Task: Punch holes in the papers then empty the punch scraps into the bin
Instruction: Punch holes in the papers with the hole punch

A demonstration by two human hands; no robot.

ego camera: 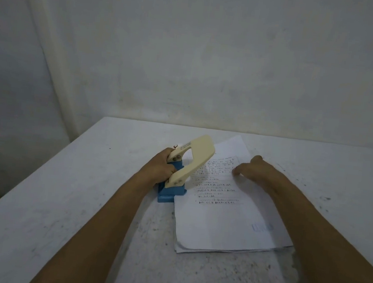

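A hole punch (186, 167) with a blue base and a raised cream lever stands on the white table (57, 208), at the left edge of a stack of printed papers (226, 215). The papers' left edge is tucked into the punch's slot. My left hand (160, 167) grips the punch from its left side, fingers wrapped around the blue body under the lever's hinge. My right hand (253, 170) rests on the upper part of the top sheet, fingertips pressing down. No bin is in view.
The table's back edge meets a stained white wall (213, 63). The table's left edge drops off to a dim floor at the far left. Small dark specks dot the tabletop to the right of the papers.
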